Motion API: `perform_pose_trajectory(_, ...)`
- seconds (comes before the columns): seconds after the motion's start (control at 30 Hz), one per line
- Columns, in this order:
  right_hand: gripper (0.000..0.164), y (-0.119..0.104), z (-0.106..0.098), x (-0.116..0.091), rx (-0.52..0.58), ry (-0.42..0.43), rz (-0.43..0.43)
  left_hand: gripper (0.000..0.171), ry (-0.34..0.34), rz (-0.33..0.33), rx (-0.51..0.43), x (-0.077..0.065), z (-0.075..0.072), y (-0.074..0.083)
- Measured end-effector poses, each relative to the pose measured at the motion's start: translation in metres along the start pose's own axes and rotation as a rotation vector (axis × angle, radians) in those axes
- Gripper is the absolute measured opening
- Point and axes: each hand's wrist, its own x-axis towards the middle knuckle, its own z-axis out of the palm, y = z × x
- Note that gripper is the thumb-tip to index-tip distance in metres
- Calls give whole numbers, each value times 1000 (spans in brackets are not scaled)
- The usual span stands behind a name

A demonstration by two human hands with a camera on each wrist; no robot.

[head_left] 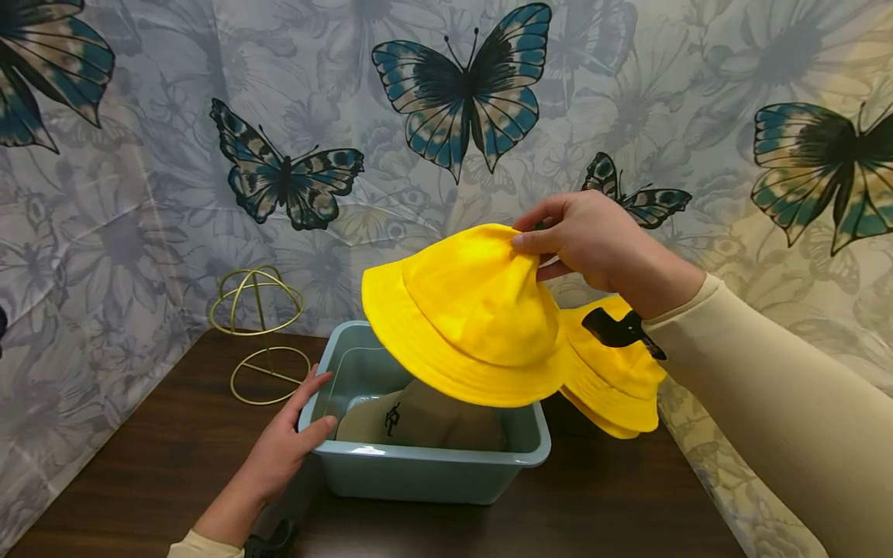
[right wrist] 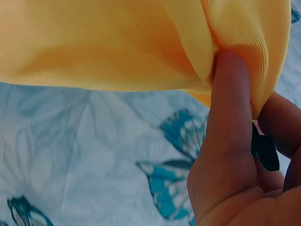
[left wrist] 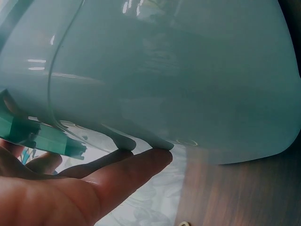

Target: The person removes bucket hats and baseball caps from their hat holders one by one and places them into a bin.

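My right hand (head_left: 593,244) pinches the crown of a yellow bucket hat (head_left: 467,318) and holds it up over the blue-green basin (head_left: 432,473), brim downward. In the right wrist view, the yellow cloth (right wrist: 254,52) bunches between thumb and fingers. Straight fingers and thumb of my left hand (head_left: 279,442) touch the basin's left rim. The left wrist view has the basin's smooth wall (left wrist: 188,94) close up against that hand. Inside the basin lies a beige hat (head_left: 432,418) with a dark embroidered mark, its upper part hidden by the yellow hat.
More yellow bucket hats (head_left: 617,387) sit behind on the right, brims overlapping. At the back left stands a gold wire hat stand (head_left: 258,310). The dark wooden table (head_left: 139,465) backs onto a butterfly-patterned cloth (head_left: 321,70).
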Motion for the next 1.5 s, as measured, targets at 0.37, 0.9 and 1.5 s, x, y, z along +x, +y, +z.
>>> perform_pose_trajectory(0.37,24,19,41,12,164,-100,35,61,-3,-4,-15,-1,2,4)
perform_pose_trajectory(0.9,21,75,73,26,130,-124,82,62,-6,-8,-5,1,1,3)
perform_pose_trajectory(1.5,16,69,95,31,-52,-105,-15,63,4,-33,12,2,-2,1)
